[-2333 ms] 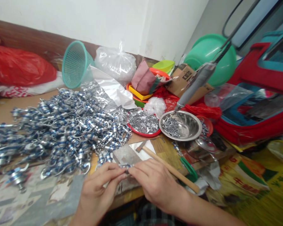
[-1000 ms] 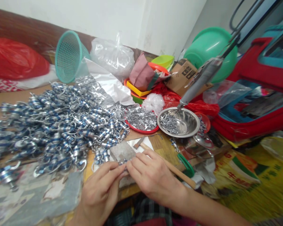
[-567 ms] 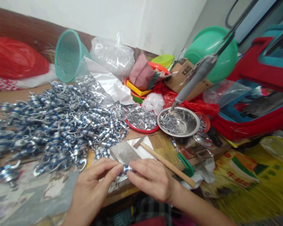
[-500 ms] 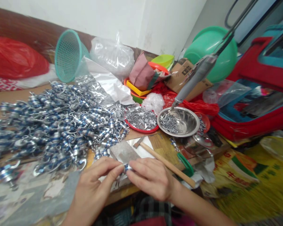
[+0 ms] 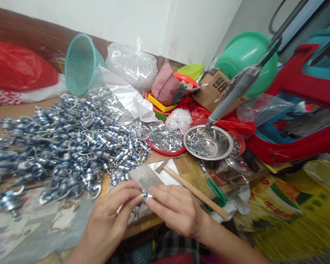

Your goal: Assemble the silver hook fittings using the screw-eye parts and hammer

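Note:
My left hand (image 5: 112, 211) and my right hand (image 5: 177, 209) meet at the table's front edge. Between their fingertips they pinch a small blue-and-silver metal fitting (image 5: 146, 195), mostly covered by the fingers. Just behind the hands lies a flat grey metal block (image 5: 145, 176). A hammer (image 5: 194, 189) with a wooden handle rests to the right, its head near the block. On the left spreads a big heap of blue-and-silver metal fittings (image 5: 79, 146), many with curved hooks or rings.
A red dish (image 5: 166, 152) of small flat metal pieces and a steel bowl (image 5: 218, 143) of metal pins stand behind the hammer. A grey tool (image 5: 233, 91) slants down over the bowl. A green clip-like thing (image 5: 217, 194) lies near the right edge. A turquoise basket (image 5: 79, 66) leans at the back.
Both hands stay together at nearly the same place. The left fingers have shifted slightly on the fitting, and the left thumb has drawn back a little. The view has moved very slightly.

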